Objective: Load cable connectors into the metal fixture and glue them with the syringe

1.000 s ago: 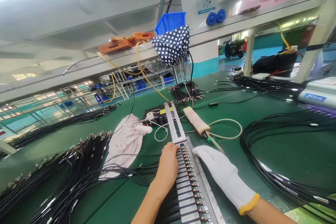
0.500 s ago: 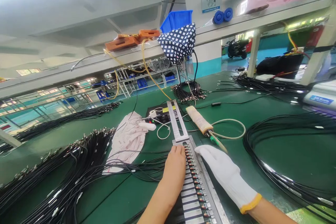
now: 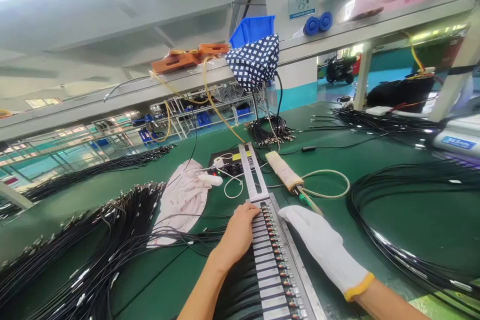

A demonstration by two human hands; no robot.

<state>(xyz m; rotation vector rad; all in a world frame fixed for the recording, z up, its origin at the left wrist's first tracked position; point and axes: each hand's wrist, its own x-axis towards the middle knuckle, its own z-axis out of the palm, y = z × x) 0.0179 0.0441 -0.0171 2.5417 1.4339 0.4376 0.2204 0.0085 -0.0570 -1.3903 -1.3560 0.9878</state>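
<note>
My bare left hand (image 3: 240, 230) is closed at the far end of a long metal fixture (image 3: 300, 265), its fingertips pressed down beside the topmost slots. A black cable (image 3: 215, 216) runs from the left into that hand; its end is hidden by the fingers. Down the fixture, a row of cables with metal connectors (image 3: 279, 255) lies side by side in the slots. My right hand (image 3: 318, 242), in a white glove with a yellow cuff, rests along the fixture's right edge. Its fingers are stretched out and hold nothing.
Bundles of black cables (image 3: 123, 215) cover the left of the green table (image 3: 150, 285); a large cable coil (image 3: 360, 225) lies at right. A pinkish cloth glove (image 3: 183, 200), a black power box (image 3: 225, 162) and a wrapped tool (image 3: 285, 170) with a cord are beyond the fixture.
My left hand has shifted slightly left, its fingertips now at the slots' far left edge, uncovering more of the cable row. My right hand has barely moved.
</note>
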